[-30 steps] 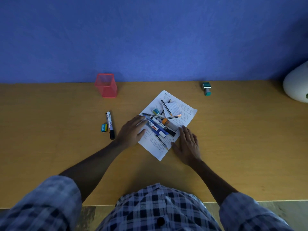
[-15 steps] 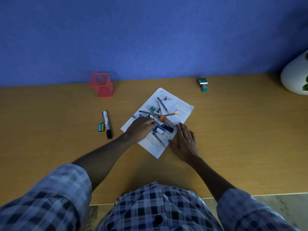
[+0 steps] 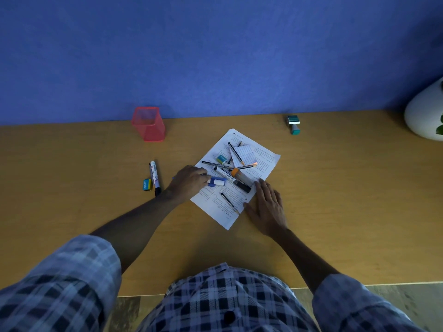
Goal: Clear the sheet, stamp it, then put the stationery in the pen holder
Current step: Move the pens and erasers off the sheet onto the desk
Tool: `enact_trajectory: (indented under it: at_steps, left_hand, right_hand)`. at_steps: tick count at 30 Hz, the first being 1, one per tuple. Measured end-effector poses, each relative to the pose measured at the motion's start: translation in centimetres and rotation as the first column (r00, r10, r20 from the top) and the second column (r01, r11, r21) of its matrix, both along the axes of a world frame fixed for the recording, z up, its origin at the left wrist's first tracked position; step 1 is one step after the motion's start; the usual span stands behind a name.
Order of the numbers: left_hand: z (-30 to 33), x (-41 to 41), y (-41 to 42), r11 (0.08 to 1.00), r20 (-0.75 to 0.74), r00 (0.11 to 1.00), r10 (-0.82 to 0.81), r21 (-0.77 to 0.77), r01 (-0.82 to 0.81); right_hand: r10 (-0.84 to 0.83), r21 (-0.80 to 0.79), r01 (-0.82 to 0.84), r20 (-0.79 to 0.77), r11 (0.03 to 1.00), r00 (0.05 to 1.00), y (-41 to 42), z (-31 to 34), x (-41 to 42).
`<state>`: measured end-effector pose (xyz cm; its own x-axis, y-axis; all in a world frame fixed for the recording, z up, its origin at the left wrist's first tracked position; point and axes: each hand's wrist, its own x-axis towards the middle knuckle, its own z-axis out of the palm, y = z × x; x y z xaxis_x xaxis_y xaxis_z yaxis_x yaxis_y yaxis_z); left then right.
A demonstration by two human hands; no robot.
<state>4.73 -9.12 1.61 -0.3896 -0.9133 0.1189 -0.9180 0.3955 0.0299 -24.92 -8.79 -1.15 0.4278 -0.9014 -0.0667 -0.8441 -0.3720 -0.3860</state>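
A printed sheet (image 3: 265,161) lies tilted in the middle of the wooden desk (image 3: 347,188). On it lie several pens and pencils, an orange-banded marker (image 3: 239,177), a small eraser (image 3: 221,159) and a folded note (image 3: 244,154). My left hand (image 3: 189,182) grips a blue-and-white marker (image 3: 217,182) at the sheet's left edge. My right hand (image 3: 268,204) rests flat on the sheet's lower right edge. The red mesh pen holder (image 3: 148,124) stands at the back left. A teal stamp (image 3: 294,125) lies at the back right.
A black-and-white marker (image 3: 154,177) and a blue-and-yellow eraser (image 3: 147,184) lie on the desk left of the sheet. A white vase (image 3: 424,116) sits at the far right by the blue wall.
My left hand slid over the sheet's left edge and curled its fingers round the blue-and-white marker. My right hand stayed pressed on the sheet.
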Motion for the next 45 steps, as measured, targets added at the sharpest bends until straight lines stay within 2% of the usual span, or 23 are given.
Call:
enact_trajectory:
  at_steps: [7, 11, 14, 18, 22, 26, 31, 35, 39, 41, 45]
  left_hand:
    - [0.7, 0.9, 1.5, 0.982, 0.023, 0.982, 0.188, 0.006, -0.188]
    - [1.1, 1.3, 2.3, 0.944, 0.051, 0.943, 0.329, 0.019, -0.330]
    - [1.5, 1.6, 2.9, 0.890, 0.080, 0.888, 0.453, 0.022, -0.456]
    - [1.5, 2.7, 3.4, 0.769, 0.116, 0.770, 0.627, 0.059, -0.636]
    - [1.3, 4.0, 4.1, 0.701, 0.122, 0.700, 0.704, 0.043, -0.712]
    - [1.3, 5.0, 4.8, 0.639, 0.061, 0.641, 0.765, 0.050, -0.767]
    - [1.1, 5.9, 5.5, 0.597, 0.037, 0.601, 0.799, 0.072, -0.799]
    - [1.2, 5.3, 5.5, 0.620, -0.024, 0.620, 0.784, 0.037, -0.784]
    - [1.4, 3.3, 4.2, 0.698, -0.071, 0.695, 0.716, 0.048, -0.714]
    - [1.4, 2.0, 3.3, 0.785, -0.104, 0.778, 0.619, 0.042, -0.619]
    - [1.1, -1.5, 1.6, 0.948, -0.191, 0.928, 0.319, 0.065, -0.313]
  right_hand:
    - [0.007, 0.000, -0.007, -0.014, 1.000, 1.000, 0.0, -0.1, 0.0]
    - [0.005, -0.003, -0.005, -0.014, 1.000, 1.000, 0.0, 0.1, 0.0]
    - [0.013, -0.013, -0.013, -0.015, 1.000, 1.000, 0.0, 0.1, 0.0]
    - [0.016, -0.012, -0.016, -0.016, 1.000, 1.000, 0.0, 0.1, 0.0]
    - [0.016, -0.013, -0.016, -0.005, 1.000, 1.000, 0.0, 0.1, 0.0]
    - [0.016, -0.019, -0.016, -0.002, 1.000, 1.000, 0.0, 0.1, 0.0]
    - [0.010, -0.021, -0.010, -0.001, 1.000, 1.000, 0.0, -0.1, -0.1]
    - [0.008, -0.021, -0.008, -0.002, 1.000, 1.000, 0.0, -0.2, -0.1]
    - [0.007, -0.025, -0.006, 0.005, 1.000, 1.000, 0.1, -0.2, 0.0]
    - [0.006, -0.030, -0.005, 0.014, 1.000, 1.000, 0.1, -0.2, -0.1]
    - [0.003, -0.040, -0.002, 0.019, 0.999, 1.000, 0.1, -0.2, -0.1]
